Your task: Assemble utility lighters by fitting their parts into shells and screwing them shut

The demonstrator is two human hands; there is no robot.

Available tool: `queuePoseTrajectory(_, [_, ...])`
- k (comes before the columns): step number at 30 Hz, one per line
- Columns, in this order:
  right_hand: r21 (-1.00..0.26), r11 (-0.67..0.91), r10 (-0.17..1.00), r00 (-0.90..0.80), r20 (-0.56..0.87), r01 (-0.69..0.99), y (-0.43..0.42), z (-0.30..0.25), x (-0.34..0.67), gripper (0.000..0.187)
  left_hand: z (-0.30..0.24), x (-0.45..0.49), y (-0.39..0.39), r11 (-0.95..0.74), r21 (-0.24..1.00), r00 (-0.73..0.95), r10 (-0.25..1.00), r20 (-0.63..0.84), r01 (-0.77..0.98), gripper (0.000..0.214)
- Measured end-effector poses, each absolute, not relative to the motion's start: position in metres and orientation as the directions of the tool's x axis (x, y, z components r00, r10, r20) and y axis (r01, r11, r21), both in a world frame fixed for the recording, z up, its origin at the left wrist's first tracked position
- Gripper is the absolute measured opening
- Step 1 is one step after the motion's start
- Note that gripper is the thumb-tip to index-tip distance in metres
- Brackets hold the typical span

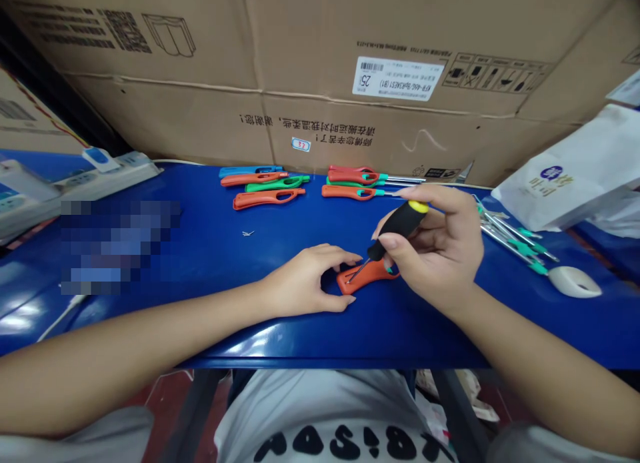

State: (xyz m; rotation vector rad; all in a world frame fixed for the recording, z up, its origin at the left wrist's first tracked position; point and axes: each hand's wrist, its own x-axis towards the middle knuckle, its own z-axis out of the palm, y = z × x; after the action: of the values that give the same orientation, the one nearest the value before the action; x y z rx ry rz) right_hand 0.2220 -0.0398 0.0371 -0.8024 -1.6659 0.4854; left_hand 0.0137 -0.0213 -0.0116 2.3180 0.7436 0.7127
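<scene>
My right hand (445, 249) grips a screwdriver (399, 228) with a black handle and yellow cap, held at a slant. Its thin shaft points down to the end of an orange gas lighter (367, 276) lying on the blue table. A bit of green shows on the lighter near my right fingers, which hide its far end. My left hand (317, 279) holds the lighter's near end between thumb and fingertips. Several small screws (247, 233) lie on the table beyond my left hand.
Orange, green and blue lighter handles (269, 197) lie at the back; to their right are lighters with metal tubes (350, 192). Several loose tubes (517, 243), a white mouse-like object (575, 281) and a white bag (575, 166) sit right. A power strip (125, 173) is left; a cardboard box (310, 63) stands behind.
</scene>
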Motion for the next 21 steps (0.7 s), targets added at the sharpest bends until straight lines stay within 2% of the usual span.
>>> queuePoseTrajectory(10, [-0.693, 0.668, 0.730, -0.058, 0.681, 0.272, -0.0447, 0.0377, 0.2193, 0.040, -0.0133, 0.0129, -0.0208, -0.674, 0.670, 0.718, 0.628, 0.300, 0.311, 0.052])
queuePoseTrajectory(21, [-0.662, 0.706, 0.704, -0.154, 0.693, 0.251, -0.0419, 0.0299, 0.2227, 0.049, -0.0110, 0.0128, -0.0203, -0.673, 0.669, 0.724, 0.626, 0.289, 0.314, 0.046])
